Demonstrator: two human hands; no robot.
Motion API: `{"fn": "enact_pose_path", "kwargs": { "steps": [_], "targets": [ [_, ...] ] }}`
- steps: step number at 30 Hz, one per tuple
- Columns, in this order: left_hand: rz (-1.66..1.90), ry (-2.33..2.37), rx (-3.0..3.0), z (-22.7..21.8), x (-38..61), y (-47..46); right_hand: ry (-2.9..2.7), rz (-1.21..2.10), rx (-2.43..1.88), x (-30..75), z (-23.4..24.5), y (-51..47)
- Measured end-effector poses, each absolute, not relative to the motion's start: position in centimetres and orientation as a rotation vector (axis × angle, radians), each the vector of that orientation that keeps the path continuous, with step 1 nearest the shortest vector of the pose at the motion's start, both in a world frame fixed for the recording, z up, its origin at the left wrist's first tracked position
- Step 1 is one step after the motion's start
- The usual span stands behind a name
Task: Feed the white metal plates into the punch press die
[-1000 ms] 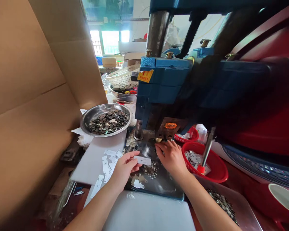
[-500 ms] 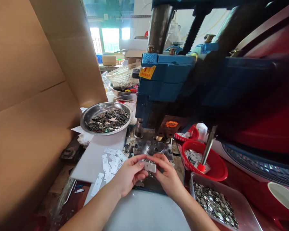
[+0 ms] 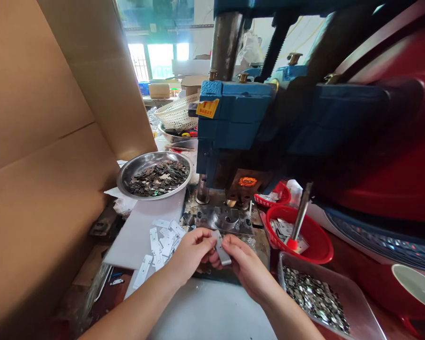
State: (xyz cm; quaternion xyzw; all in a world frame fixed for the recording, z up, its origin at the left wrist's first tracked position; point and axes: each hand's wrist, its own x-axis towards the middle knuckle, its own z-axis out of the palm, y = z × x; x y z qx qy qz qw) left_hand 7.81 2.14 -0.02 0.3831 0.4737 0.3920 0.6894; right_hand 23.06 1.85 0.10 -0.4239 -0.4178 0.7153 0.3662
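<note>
A small flat metal plate [image 3: 222, 251] with holes in it is held between my two hands, in front of the press. My left hand [image 3: 194, 249] pinches its left side between thumb and fingers. On the other side, the thumb and fingers of my right hand [image 3: 241, 255] are closed on the same plate. Just beyond my hands lies the steel die [image 3: 226, 218] of the blue press [image 3: 233, 115]. Several similar flat plates [image 3: 163, 243] lie in a loose pile to the left of my left hand.
A steel bowl [image 3: 127, 189] of dark metal pieces stands at the left, beside a cardboard wall [image 3: 56, 141]. At the right are a red basket [image 3: 326, 250] with plates and a metal rod [image 3: 301, 215], and a clear bin [image 3: 357, 302] of small shiny parts.
The plate has been turned between my fingers, from lying crosswise to pointing away from me at a slant. My hands stay in nearly the same place, and the view has shifted slightly.
</note>
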Motion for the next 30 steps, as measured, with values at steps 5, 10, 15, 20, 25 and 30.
{"fn": "enact_pose_path", "kwargs": {
  "steps": [5,10,15,20,25,30],
  "targets": [
    [0.906,1.012,0.894,0.8,7.9,2.3,-0.92,1.761,-1.045,23.5,-0.6,2.0],
    [0.893,1.145,1.163,0.6,8.9,4.2,-1.417,0.976,-1.358,25.1,-1.8,4.3],
    [1.065,1.444,1.666,0.3,10.6,8.2,-1.639,0.507,-1.376,25.9,-1.9,7.8],
    [1.107,1.527,1.639,-0.7,11.1,11.0,-1.6,0.49,-1.409,26.0,-2.9,10.7],
    [1.019,1.442,1.564,-1.9,11.2,11.9,-1.573,0.551,-1.417,26.2,-3.9,11.8],
    [0.961,1.355,1.522,-1.9,11.3,12.2,-1.568,0.61,-1.396,26.1,-4.0,12.3]
  ]
}}
